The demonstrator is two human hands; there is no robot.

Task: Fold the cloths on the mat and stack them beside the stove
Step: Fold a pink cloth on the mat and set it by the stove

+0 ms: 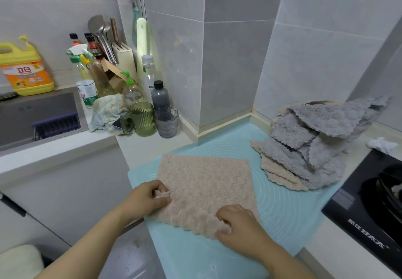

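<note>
A beige fluffy cloth (pixel 206 187) lies spread flat on the light blue mat (pixel 280 209). My left hand (pixel 145 198) pinches the cloth's near left corner between thumb and fingers. My right hand (pixel 239 224) grips the cloth's near edge with curled fingers. A loose pile of grey and beige cloths (pixel 311 146) sits at the mat's far right corner, next to the black stove (pixel 369 209).
Left of the mat stand a green cup (pixel 142 118), a grey glass (pixel 166 122), several bottles and a crumpled rag (pixel 107 112). A sink (pixel 32 117) lies far left, with a yellow detergent jug (pixel 24 69) behind it. Tiled walls close the back. A white crumpled cloth (pixel 381 144) lies behind the stove.
</note>
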